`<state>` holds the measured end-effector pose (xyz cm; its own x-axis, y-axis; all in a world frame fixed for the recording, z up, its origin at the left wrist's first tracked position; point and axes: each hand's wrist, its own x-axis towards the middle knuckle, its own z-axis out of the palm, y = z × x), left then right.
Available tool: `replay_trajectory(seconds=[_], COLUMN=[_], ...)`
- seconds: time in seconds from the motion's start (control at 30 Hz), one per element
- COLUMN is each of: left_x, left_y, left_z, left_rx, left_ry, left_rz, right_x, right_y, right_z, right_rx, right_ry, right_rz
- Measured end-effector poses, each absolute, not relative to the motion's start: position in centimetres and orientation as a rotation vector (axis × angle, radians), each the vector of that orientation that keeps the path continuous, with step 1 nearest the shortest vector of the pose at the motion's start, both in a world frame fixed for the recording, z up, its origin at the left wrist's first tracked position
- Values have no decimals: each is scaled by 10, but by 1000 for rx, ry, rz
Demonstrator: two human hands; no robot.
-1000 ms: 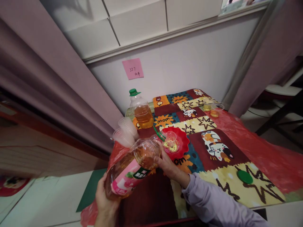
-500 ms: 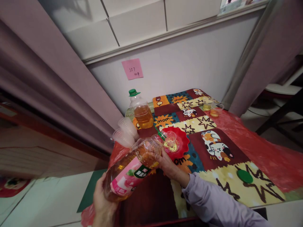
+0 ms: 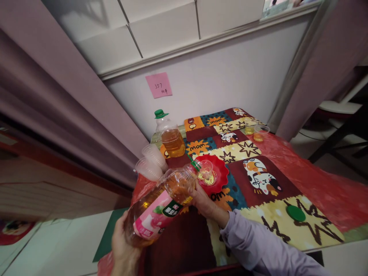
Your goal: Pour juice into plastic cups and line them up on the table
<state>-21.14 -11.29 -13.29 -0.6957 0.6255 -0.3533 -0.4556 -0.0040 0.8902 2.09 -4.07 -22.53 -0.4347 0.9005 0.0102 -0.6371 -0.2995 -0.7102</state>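
Note:
A large clear bottle (image 3: 156, 214) of amber drink with a pink label is tilted, its neck pointing up and right. My left hand (image 3: 123, 239) is wrapped round its base. Near the shoulder, my right hand (image 3: 203, 200) grips it from the right side. The neck carries a green ring (image 3: 194, 163) and leans over a clear plastic cup (image 3: 207, 167) on a red scalloped plate (image 3: 222, 177). Whether drink is flowing into the cup I cannot tell. A round green cap (image 3: 296, 213) lies on the placemat to the right.
Behind the plate stands a second jug (image 3: 173, 142) of amber drink with a green cap. Stacked clear cups (image 3: 148, 168) lie on their sides at left. Two cups (image 3: 261, 133) with some drink stand at the far right. Patterned placemats (image 3: 230, 209) cover a red plastic sheet (image 3: 316, 172).
The view has shifted slightly. Inside the tilted bottle the drink appears a little closer to the neck; both hands keep their grip.

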Motion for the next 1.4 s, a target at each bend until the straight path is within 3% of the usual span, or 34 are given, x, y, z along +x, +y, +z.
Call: replay_trajectory(seconds=[0.5, 1.4], left_x=[-188, -180], left_y=[-105, -97], left_z=[-95, -85], left_rx=[-73, -43], left_ry=[1575, 1555], left_rz=[1765, 1777], right_x=[19, 25], right_y=[-41, -40], right_z=[-221, -213], right_rx=[-469, -520], right_ry=[-727, -743], right_rz=[1853, 1861])
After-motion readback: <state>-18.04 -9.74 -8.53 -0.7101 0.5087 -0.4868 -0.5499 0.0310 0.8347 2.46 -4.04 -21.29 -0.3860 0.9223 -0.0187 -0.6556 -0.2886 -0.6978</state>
